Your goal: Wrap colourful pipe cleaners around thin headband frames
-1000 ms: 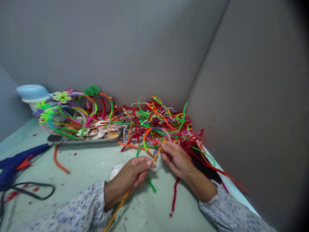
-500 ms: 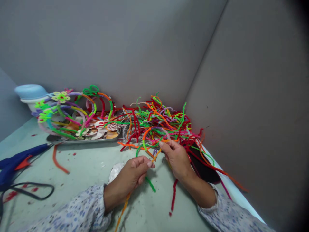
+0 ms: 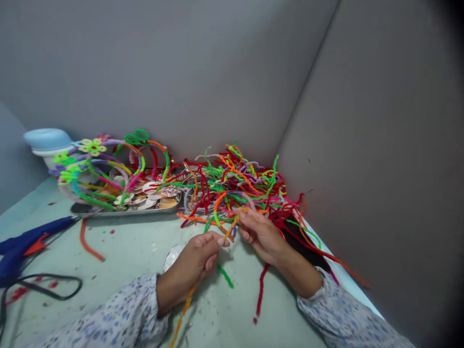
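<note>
Between my two hands runs an orange-yellow pipe cleaner (image 3: pixel 232 228). My left hand (image 3: pixel 203 253) pinches it near the middle of the table, and its long tail hangs below the palm toward the front. The fingertips of my right hand (image 3: pixel 261 234) close on its other part, a little higher and to the right. Just behind the fingers stands a multicoloured hoop (image 3: pixel 216 208) wrapped in orange, lime and lilac; my right fingers overlap its lower side, and I cannot tell whether they touch it. A green pipe cleaner (image 3: pixel 225 276) pokes out beneath my left hand.
A tangled heap of pipe cleaners (image 3: pixel 250 174) lies against the back wall. To its left, a metal tray (image 3: pixel 126 213) holds shells and several flower-topped headbands (image 3: pixel 144 159). A blue glue gun (image 3: pixel 32 237) with its cord lies at left, near a blue-lidded container (image 3: pixel 49 140).
My right fingers have shifted slightly left and changed their grip on the orange-yellow pipe cleaner. My left hand has moved only a little.
</note>
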The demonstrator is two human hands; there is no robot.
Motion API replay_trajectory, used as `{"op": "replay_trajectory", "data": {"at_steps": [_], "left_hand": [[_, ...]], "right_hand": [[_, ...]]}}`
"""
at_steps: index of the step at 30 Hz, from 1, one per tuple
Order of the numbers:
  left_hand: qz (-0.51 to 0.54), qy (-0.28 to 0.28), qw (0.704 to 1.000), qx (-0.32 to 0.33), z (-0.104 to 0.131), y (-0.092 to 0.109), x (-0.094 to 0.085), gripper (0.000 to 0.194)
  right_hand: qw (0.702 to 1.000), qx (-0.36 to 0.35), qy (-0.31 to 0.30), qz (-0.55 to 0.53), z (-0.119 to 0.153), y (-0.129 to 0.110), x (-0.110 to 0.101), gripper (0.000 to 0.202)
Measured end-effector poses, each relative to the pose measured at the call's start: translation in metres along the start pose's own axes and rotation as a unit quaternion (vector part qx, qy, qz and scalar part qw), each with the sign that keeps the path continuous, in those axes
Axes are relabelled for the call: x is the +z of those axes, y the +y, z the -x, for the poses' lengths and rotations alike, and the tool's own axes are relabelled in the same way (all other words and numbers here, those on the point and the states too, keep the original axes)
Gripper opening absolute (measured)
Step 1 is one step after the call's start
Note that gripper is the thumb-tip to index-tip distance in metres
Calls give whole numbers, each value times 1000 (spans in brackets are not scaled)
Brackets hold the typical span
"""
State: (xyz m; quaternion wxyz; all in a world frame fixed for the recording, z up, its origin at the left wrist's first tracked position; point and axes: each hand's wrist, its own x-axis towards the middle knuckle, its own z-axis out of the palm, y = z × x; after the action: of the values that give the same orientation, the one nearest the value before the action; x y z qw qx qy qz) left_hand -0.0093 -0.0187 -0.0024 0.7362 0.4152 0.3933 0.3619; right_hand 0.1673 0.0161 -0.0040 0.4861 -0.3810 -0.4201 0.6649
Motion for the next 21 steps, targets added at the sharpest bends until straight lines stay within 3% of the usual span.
{"op": "replay_trajectory", "data": {"at_steps": [3, 7, 16, 21], "left_hand": [[60, -36, 997, -19, 1, 1, -1, 21], [82, -61, 994, -36, 1, 3, -1, 18], [59, -51, 996, -33, 3, 3, 1, 20], [-53, 6, 999, 6, 3, 4, 4, 22]], "right_hand": [[997, 11, -56, -45, 2, -3, -3, 22], [998, 15, -60, -13, 1, -2, -5, 19], [991, -41, 43, 120, 1, 3, 2, 32], [957, -92, 104, 255, 8, -2, 10, 37]]}}
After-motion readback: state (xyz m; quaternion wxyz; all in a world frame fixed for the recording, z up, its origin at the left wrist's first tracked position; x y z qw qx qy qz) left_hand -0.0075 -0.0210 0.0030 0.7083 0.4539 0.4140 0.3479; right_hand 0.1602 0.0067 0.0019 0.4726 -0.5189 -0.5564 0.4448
